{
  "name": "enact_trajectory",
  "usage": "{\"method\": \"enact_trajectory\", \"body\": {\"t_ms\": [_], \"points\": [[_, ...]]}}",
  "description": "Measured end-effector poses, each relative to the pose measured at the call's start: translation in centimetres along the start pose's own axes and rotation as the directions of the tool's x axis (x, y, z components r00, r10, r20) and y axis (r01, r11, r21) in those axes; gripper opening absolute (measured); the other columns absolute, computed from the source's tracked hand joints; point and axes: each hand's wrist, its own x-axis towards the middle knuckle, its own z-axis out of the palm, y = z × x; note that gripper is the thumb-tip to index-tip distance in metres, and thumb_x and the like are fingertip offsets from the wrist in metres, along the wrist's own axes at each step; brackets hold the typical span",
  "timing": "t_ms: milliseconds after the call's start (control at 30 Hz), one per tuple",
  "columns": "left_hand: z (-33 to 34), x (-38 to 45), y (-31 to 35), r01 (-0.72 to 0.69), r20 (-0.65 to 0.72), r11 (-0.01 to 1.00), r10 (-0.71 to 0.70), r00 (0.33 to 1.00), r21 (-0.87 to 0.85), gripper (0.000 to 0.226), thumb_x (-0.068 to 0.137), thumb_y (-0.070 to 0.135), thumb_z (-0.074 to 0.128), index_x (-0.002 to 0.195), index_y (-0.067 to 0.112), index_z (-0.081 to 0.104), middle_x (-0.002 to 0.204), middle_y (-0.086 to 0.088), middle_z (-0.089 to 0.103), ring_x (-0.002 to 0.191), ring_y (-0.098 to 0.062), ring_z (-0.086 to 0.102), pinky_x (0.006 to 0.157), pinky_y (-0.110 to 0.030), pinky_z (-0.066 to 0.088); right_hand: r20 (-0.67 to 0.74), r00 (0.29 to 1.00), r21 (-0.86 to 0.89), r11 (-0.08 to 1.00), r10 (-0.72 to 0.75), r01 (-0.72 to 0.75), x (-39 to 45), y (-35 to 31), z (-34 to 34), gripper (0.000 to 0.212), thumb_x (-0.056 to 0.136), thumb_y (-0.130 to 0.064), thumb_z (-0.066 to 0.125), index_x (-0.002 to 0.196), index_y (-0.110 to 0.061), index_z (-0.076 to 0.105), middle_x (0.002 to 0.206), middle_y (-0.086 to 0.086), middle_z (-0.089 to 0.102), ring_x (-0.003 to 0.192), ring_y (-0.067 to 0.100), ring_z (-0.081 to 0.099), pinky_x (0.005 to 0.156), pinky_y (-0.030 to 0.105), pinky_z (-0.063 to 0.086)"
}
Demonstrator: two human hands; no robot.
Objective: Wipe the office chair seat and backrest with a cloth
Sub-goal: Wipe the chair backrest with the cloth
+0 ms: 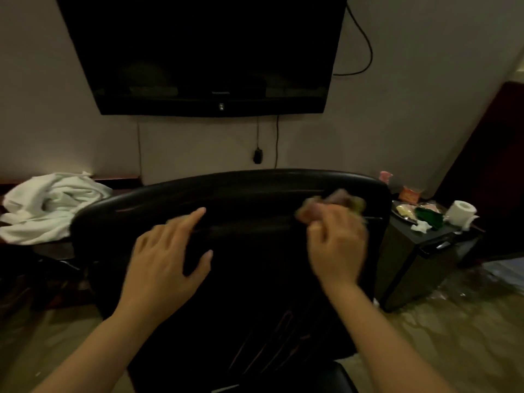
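Right hand point(336, 245) curled around a bunched, blurred cloth point(331, 204), pressing it on the upper backrest point(255, 191) of the black chair. Left hand point(167, 256) beside it, fingers spread flat on the backrest.

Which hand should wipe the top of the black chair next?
Probably the right hand. It grips the crumpled pinkish cloth against the black leather chair backrest, near its top right. The left hand holds nothing; its straight fingers lie on the backrest.
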Motion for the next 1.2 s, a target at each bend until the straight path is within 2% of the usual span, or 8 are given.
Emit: {"method": "enact_trajectory", "body": {"t_ms": [100,200,300,433,633,867,1067,1200], "points": [[-2.1,-1.1,-4.1,0.257,-0.238,0.966,-0.242,0.941,0.036,0.086,0.066,0.062,0.048,0.136,0.015,0.032,0.139,-0.016,0.038,0.125,-0.037,0.036,0.102,-0.054,0.028,-0.076,0.957,0.002,0.960,0.280,-0.280,0.6,-0.2,-0.2,0.044,0.082,-0.029,0.034,0.093,-0.002,0.068,0.097,0.018,0.066,0.095,0.038,0.058,0.086,0.047,0.042],[-2.6,-2.1,-6.4,0.384,-0.155,0.922,-0.372,0.915,0.057,0.118,0.053,0.071,0.065,0.142,0.013,0.016,0.150,-0.016,0.020,0.135,-0.037,0.021,0.109,-0.053,0.017,0.038,0.997,0.088,0.994,0.067,-0.070,-1.2,-6.3,2.0,0.031,0.080,-0.027,0.041,0.087,-0.012,0.066,0.091,0.011,0.065,0.088,0.031,0.057,0.081,0.042,0.041],[-2.3,-1.8,-6.7,0.378,-0.096,0.923,-0.370,0.924,0.078,0.127,0.050,0.065,0.073,0.145,0.016,0.005,0.153,-0.012,0.008,0.138,-0.034,0.015,0.111,-0.050,0.014,0.168,0.950,0.199,0.953,-0.263,0.229,-4.4,-14.0,4.6,0.029,0.080,-0.033,0.045,0.093,-0.020,0.067,0.097,0.002,0.065,0.093,0.023,0.053,0.084,0.038,0.038],[-2.8,-2.0,-7.4,0.333,-0.107,0.935,-0.321,0.941,0.121,0.123,0.051,0.066,0.070,0.144,0.022,0.003,0.153,-0.009,0.008,0.138,-0.030,0.014,0.113,-0.047,0.009,0.217,0.888,0.208,0.908,-0.406,0.365,-4.6,-14.2,4.5,0.034,0.081,-0.035,0.045,0.102,-0.023,0.068,0.105,0.001,0.066,0.098,0.020,0.053,0.087,0.036,0.038],[-3.2,-1.8,-7.8,0.237,-0.030,0.958,-0.235,0.971,0.162,0.126,0.051,0.074,0.063,0.144,0.025,-0.008,0.154,-0.004,-0.002,0.139,-0.028,0.013,0.114,-0.046,0.003,0.075,0.995,0.026,0.997,0.069,-0.071,-3.3,-11.3,3.9,0.037,0.082,-0.030,0.040,0.094,-0.012,0.069,0.101,0.012,0.065,0.097,0.033,0.056,0.087,0.042,0.039],[-3.3,-1.6,-8.3,0.188,0.005,0.945,-0.197,0.980,0.266,0.125,0.056,0.074,0.059,0.144,0.021,-0.012,0.154,-0.008,-0.004,0.140,-0.029,0.013,0.113,-0.048,0.000,0.255,0.840,0.182,0.877,-0.478,0.444,-6.1,-17.4,6.0,0.032,0.081,-0.032,0.044,0.100,-0.024,0.068,0.107,0.002,0.065,0.098,0.020,0.048,0.086,0.038,0.032],[-3.5,-0.9,-8.3,0.126,0.057,0.951,-0.148,0.987,0.283,0.128,0.053,0.082,0.052,0.141,0.025,-0.022,0.153,-0.004,-0.012,0.141,-0.028,0.008,0.112,-0.048,-0.007,0.064,0.997,0.011,0.999,0.033,-0.033,-3.7,-11.0,3.8,0.038,0.082,-0.028,0.039,0.100,-0.010,0.068,0.105,0.013,0.065,0.099,0.035,0.056,0.088,0.043,0.039],[-3.1,-0.5,-8.3,0.128,0.057,0.957,-0.148,0.987,0.261,0.124,0.057,0.078,0.052,0.142,0.022,-0.020,0.154,-0.006,-0.012,0.141,-0.028,0.006,0.113,-0.047,-0.005,0.222,0.913,0.188,0.934,-0.341,0.303,-6.3,-17.3,6.1,0.033,0.076,-0.028,0.045,0.098,-0.019,0.068,0.103,0.003,0.066,0.094,0.025,0.053,0.085,0.039,0.035]]}}
